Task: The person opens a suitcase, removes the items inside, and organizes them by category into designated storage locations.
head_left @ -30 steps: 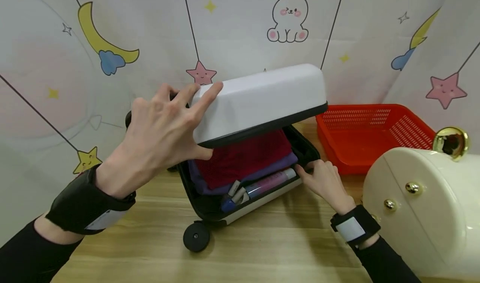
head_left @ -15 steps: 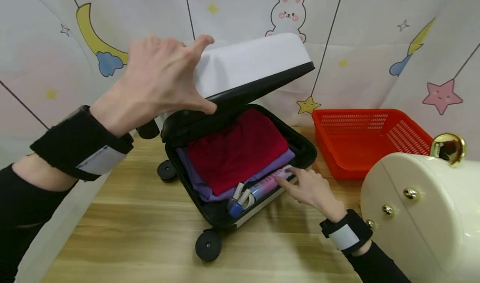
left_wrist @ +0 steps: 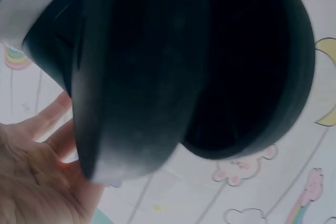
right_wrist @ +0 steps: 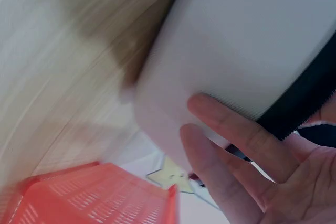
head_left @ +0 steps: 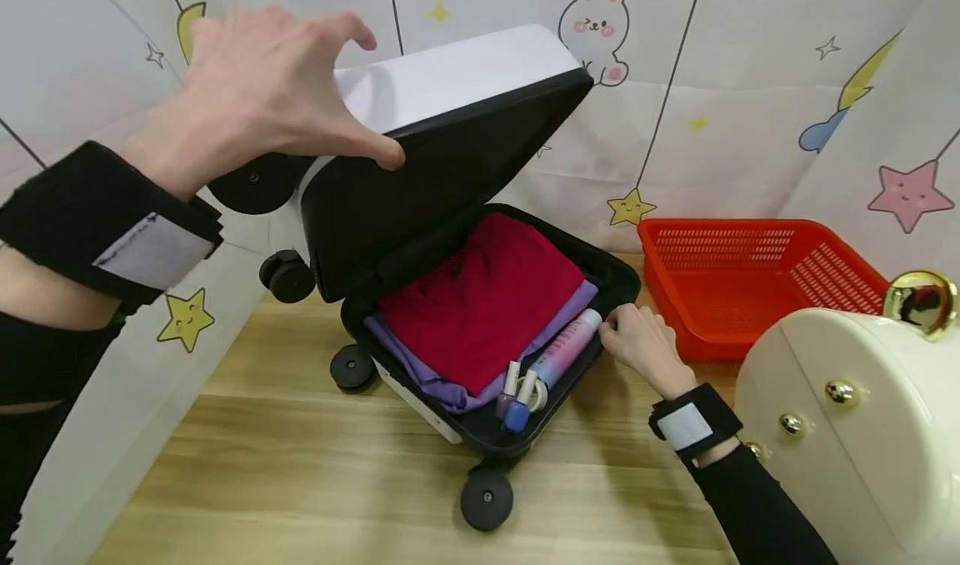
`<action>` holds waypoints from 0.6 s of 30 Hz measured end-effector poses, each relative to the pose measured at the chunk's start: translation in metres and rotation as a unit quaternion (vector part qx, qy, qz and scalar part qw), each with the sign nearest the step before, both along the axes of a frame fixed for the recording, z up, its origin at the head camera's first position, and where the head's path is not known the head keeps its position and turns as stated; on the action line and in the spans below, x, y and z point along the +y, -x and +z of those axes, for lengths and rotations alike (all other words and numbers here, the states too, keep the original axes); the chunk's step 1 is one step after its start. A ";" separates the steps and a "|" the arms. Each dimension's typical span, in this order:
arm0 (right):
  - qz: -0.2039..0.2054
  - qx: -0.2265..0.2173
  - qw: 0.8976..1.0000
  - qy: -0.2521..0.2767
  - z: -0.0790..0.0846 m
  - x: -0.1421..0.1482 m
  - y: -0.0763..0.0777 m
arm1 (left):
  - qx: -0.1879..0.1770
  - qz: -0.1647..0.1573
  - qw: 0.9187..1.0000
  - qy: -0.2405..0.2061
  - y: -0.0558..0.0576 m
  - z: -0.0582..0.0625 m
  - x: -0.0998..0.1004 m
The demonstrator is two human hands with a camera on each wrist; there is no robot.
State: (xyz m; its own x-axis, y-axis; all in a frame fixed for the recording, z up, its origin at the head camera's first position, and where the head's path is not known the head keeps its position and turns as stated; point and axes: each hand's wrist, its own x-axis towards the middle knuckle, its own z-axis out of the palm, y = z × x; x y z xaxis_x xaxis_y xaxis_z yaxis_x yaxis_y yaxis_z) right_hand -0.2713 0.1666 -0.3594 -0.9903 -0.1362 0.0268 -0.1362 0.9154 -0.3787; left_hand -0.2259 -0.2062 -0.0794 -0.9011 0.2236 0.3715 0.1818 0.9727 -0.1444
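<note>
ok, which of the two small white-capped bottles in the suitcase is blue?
The blue bottle, lower right of the pair in the head view; the mauve bottle lies up-left, nearer the purple cloth.

Black sleeves (head_left: 757, 507) — black wristbands (head_left: 67, 194) (pale patches (head_left: 153, 252))

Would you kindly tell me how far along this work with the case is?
Done, it seems: the case is open enough to show red cloth and a tube inside. In hand: the left hand holds the lid up while the right hand grips the case. Left, probably: swinging the lid fully back, since it stands only partway open.
</note>
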 end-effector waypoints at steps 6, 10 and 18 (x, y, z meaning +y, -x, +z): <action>0.000 -0.005 1.000 -0.003 -0.001 0.003 0.039 | -0.027 0.036 0.999 -0.024 0.010 0.003 -0.031; -0.007 -0.012 1.000 -0.015 -0.001 0.007 0.063 | -0.053 0.062 0.995 -0.051 0.012 -0.001 -0.052; -0.012 -0.054 0.998 -0.042 0.005 0.011 0.055 | -0.106 0.093 0.979 -0.145 0.010 -0.009 -0.088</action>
State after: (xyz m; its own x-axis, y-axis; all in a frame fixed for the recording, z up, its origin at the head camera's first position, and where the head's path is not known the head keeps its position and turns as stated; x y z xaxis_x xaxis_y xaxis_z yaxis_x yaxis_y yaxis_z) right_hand -0.3268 0.1775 -0.3542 -0.9899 -0.1097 -0.0900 -0.0767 0.9473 -0.3111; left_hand -0.2361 -0.2946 -0.0879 -0.9801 -0.0391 0.1945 -0.0068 0.9864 0.1640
